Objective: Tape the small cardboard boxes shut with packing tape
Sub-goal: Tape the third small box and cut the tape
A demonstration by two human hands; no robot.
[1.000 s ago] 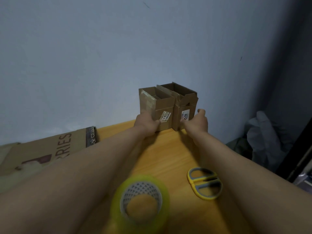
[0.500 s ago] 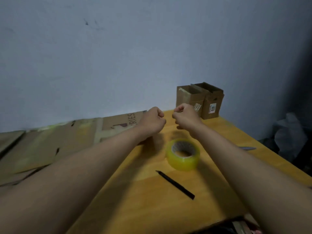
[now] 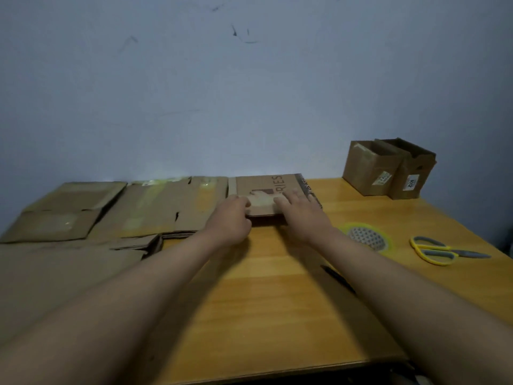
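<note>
Both my hands rest on a flattened cardboard box [image 3: 273, 190] printed with "RIES", lying against the wall at the middle of the table. My left hand [image 3: 231, 215] grips its near left edge, fingers curled. My right hand [image 3: 301, 211] lies on its near right part, fingers spread over the top. Two small upright cardboard boxes [image 3: 388, 169] with white labels stand side by side at the far right corner, top flaps open. A roll of clear yellowish packing tape [image 3: 366, 237] lies flat just right of my right wrist.
Yellow-handled scissors [image 3: 441, 250] lie near the right edge of the wooden table [image 3: 277, 301]. A black pen [image 3: 337, 277] shows beside my right forearm. Several flattened cardboard sheets [image 3: 116, 212] cover the table's left side. A plain wall stands behind.
My hands left the two small boxes, drew back as fists, then reached left onto the flattened box. The view swung left, so the small boxes now sit far right.
</note>
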